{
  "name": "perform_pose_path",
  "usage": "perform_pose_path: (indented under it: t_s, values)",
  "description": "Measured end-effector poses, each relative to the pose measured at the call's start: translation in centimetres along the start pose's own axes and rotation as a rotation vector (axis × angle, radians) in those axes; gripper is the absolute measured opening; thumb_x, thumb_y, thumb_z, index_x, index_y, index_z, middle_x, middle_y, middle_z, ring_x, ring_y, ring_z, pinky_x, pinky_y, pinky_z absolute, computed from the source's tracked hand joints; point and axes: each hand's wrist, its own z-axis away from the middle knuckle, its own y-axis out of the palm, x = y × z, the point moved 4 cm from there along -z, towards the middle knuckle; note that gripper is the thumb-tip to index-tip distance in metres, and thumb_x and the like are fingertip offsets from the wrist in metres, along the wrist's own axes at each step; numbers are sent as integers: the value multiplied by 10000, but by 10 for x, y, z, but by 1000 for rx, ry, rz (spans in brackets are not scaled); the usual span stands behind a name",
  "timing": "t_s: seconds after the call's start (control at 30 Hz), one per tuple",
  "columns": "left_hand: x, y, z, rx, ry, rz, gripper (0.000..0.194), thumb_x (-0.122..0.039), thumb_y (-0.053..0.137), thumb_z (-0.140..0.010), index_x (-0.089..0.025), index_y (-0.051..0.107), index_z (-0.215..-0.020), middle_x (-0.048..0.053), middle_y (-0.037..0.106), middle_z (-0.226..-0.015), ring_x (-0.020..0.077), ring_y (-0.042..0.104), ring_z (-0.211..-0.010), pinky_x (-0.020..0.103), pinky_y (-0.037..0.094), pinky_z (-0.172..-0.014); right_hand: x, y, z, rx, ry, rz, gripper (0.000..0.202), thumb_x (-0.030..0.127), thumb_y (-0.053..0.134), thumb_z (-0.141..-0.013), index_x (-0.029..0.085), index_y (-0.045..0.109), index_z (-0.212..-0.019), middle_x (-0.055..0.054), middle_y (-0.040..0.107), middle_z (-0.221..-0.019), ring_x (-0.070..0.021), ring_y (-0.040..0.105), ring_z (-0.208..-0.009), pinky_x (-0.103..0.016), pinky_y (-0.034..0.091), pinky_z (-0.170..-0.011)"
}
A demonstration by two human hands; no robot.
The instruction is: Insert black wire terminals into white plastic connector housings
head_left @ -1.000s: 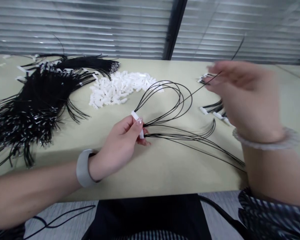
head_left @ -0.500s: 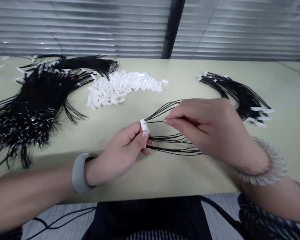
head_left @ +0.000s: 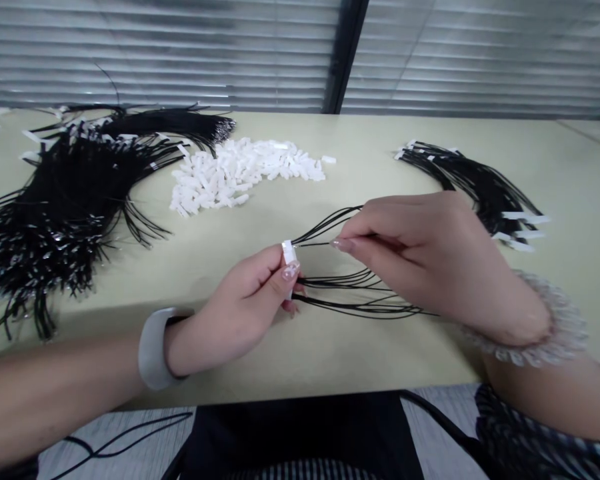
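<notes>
Between thumb and fingers, my left hand (head_left: 250,300) pinches a white connector housing (head_left: 289,252). Several thin black wires (head_left: 340,283) run from its right side toward my other hand. My right hand (head_left: 405,260) pinches a single black wire (head_left: 316,244) between thumb and index finger, a short way right of the housing. The tip of that wire is right at the housing's edge; whether it is inside, I cannot tell. More wires pass behind and below my right hand, where their far ends are hidden.
A pile of loose white housings (head_left: 240,172) lies at the back middle. Left of it is a large heap of black wires (head_left: 75,193) with shiny tips. On the right lies a bundle of wires with white connectors (head_left: 473,180). Blinds (head_left: 155,53) stand behind the table (head_left: 230,373).
My right hand has shifted slightly to the right with the wire, a little farther from the housing. My left hand still holds the housing in nearly the same place.
</notes>
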Motion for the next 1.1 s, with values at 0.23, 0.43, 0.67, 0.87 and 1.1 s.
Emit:
perform_pose_path:
  t_s: [0.23,0.43,0.67,0.87,1.1]
  values:
    - [-1,1,1,-1,3,-3,238,-351,379,-871,-172,487,-758,-13,485,-695,69,500,-609,158,462,-565,-1,0,1,33,-14,9,128,167,492,-796,180,584,-707,42,559,-611,-40,448,-552,-187,316,-543]
    - [-1,1,1,20,5,-31,243,-361,363,-878,-174,469,-764,-23,470,-683,60,503,-601,148,455,-568,-1,4,-1,72,27,-28,138,178,487,-801,175,593,-712,43,565,-614,-33,449,-544,-176,318,-547]
    - [-1,2,2,55,50,-145,224,-316,364,-880,-173,464,-739,-22,477,-652,70,496,-581,157,441,-549,3,29,-3,169,3,49,214,220,408,-841,168,605,-777,7,583,-685,-76,506,-635,-208,320,-582]
    - [0,1,0,-11,10,-16,224,-349,396,-862,-175,490,-757,-15,486,-684,78,498,-603,172,474,-559,6,23,-4,-5,-18,-42,198,206,413,-850,168,591,-772,5,604,-715,-76,531,-673,-200,372,-628]
    - [12,-7,-5,-246,-100,319,225,-369,464,-834,-169,486,-734,-17,481,-702,83,499,-648,214,506,-598,-12,-8,4,-163,103,100,304,334,512,-798,154,462,-557,-1,457,-548,-72,396,-539,-231,312,-531]
